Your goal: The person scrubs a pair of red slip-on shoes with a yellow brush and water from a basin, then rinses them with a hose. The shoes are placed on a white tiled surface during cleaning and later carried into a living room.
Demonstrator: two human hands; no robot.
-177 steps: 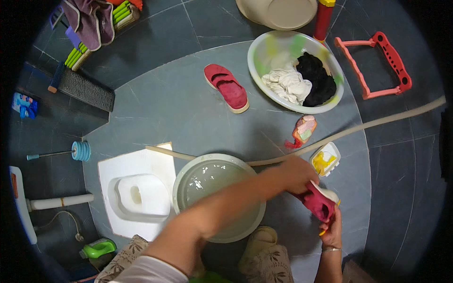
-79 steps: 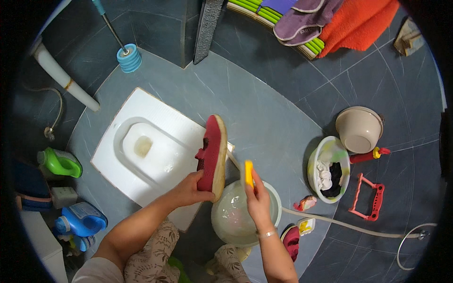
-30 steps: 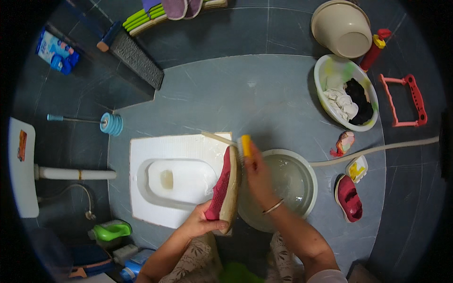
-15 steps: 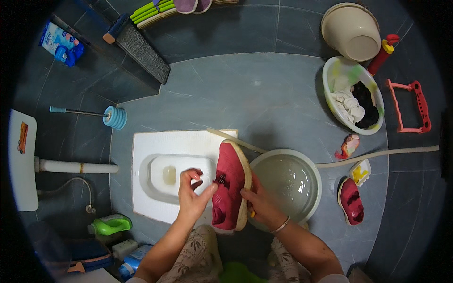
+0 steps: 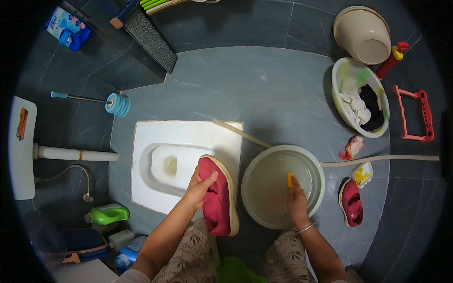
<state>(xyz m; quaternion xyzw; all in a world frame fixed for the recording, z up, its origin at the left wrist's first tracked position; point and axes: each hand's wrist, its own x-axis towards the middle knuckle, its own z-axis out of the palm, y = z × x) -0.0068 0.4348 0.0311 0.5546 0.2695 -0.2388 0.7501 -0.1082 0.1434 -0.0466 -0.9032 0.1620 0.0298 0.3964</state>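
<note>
A red shoe [image 5: 218,207] with a cream sole hangs in my left hand [image 5: 200,188], whose fingers are wrapped round its side, over the near right edge of the white squat toilet [image 5: 186,203]. My right hand [image 5: 297,205] is over the round pale basin [image 5: 245,203] of cloudy water. Its fingers are closed on a small yellow-orange block [image 5: 289,179]; the kind of thing is unclear. To the right of the basin lies the other red shoe [image 5: 351,203] on the floor, with a small white dish [image 5: 368,170] holding something yellow beside it.
A beige hose [image 5: 377,159] runs behind the basin to the right wall. At the back right stand a tub [image 5: 337,92] of black and white cloth and a beige bucket [image 5: 361,33]. Left are a blue plunger [image 5: 117,105] and a green bottle [image 5: 108,214].
My right hand has let go of the shoe and moved right, over the basin, with the yellow-orange block. My left hand has taken hold of the shoe, which is now slightly lower and further left.
</note>
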